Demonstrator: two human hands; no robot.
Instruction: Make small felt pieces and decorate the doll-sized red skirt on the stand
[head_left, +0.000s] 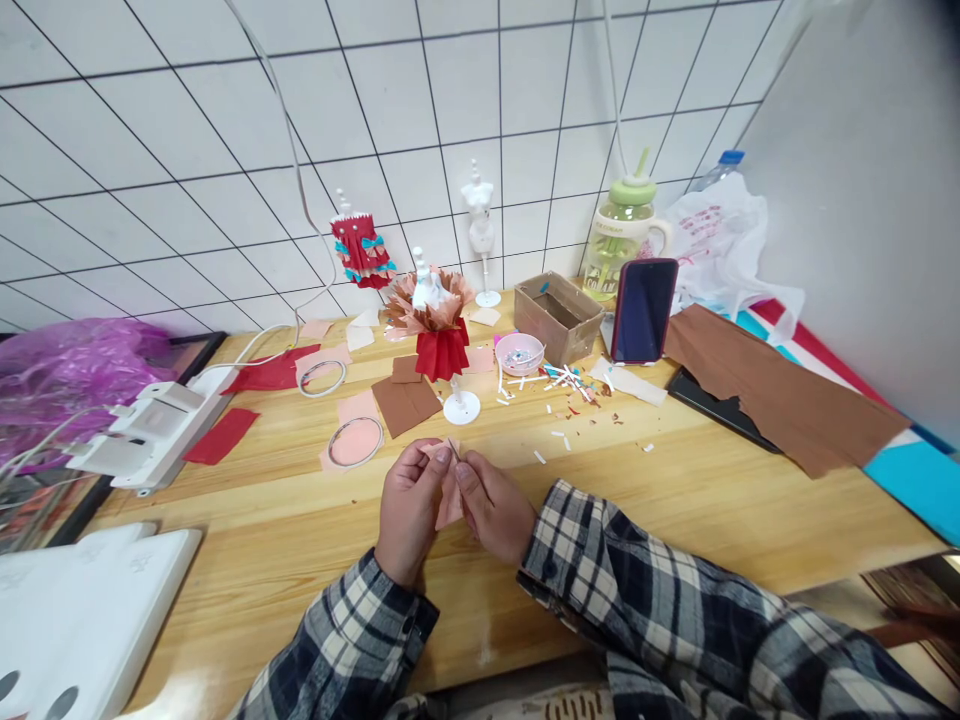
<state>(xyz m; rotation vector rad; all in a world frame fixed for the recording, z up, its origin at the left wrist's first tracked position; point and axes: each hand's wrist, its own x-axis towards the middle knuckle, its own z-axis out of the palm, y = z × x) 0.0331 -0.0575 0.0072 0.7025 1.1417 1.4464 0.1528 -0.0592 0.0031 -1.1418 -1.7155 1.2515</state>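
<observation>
Both my hands meet over the wooden table [675, 500], pinching a small folded piece of pink paper [450, 500] between them. My left hand [409, 510] grips its left side with thumb and fingers closed. My right hand [495, 510] pinches the right side. Just beyond the hands stands a small white mannequin wearing a red pleated paper skirt and brown ruffled top [439, 335]. Brown paper pieces [405, 400] and a pink paper piece under a metal ring [354, 442] lie close by.
A red paper dress mannequin [361, 250] and a bare white mannequin [480, 225] stand by the tiled wall. A cardboard box [559, 315], pink bowl [520, 352], propped phone [643, 310], green bottle [626, 240], large brown sheet [780, 390], power strip [150, 430] and paper scraps [570, 385] surround them.
</observation>
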